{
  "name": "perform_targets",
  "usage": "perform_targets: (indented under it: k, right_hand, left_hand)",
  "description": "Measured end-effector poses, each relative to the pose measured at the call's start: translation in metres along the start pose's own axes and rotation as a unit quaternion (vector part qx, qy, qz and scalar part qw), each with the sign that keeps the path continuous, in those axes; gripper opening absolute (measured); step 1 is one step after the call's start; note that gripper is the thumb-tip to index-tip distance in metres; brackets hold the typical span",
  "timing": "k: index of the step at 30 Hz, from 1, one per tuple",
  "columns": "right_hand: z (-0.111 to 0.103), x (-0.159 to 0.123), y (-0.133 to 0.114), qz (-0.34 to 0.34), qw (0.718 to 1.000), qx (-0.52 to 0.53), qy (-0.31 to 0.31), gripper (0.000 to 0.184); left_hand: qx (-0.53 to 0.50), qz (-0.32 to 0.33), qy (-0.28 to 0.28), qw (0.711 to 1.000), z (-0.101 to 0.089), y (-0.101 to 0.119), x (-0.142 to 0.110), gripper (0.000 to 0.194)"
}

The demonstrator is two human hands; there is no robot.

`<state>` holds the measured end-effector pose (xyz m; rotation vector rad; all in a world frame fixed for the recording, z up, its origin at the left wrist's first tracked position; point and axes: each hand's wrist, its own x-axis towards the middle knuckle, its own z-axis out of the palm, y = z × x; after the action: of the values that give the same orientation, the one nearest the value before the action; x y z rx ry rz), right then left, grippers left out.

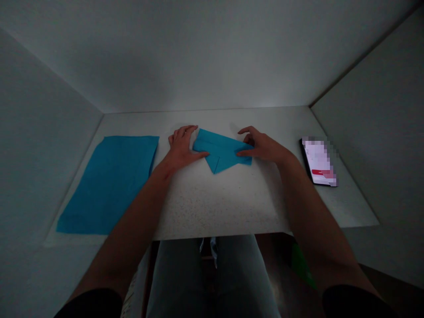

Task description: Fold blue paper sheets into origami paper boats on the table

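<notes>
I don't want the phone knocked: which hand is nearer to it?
Right. The right hand is at the folded blue paper's right end, left of the phone and apart from it. The left hand is at the paper's left end, farther away.

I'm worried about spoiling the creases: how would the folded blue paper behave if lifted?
The folded blue paper looks thin, so probably light. Its creased layers likely stiffen it somewhat. The pointed part, showing a seam, might spread open.
</notes>
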<state>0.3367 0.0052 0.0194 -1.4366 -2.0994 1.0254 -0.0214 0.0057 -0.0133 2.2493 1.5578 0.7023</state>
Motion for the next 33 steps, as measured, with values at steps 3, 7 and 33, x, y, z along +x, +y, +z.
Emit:
perform_targets:
  k: [3, 7, 33]
  right_hand:
    - [-0.001, 0.001, -0.003, -0.036, 0.999, 0.03, 0.025, 0.057]
    - [-0.001, 0.001, -0.012, -0.121, 0.979, 0.053, 0.156, 0.038]
    - [0.004, -0.019, -0.05, -0.072, 0.994, 0.026, -0.073, 0.054]
  left_hand:
    - [-0.037, -0.013, 0.024, 0.999, 0.003, -0.008, 0.001, 0.13]
    - [-0.139, 0.02, 0.091, 0.986, 0.005, -0.01, 0.005, 0.132]
    - [-0.237, -0.025, 0.133, 0.962, -0.015, 0.01, 0.006, 0.058]
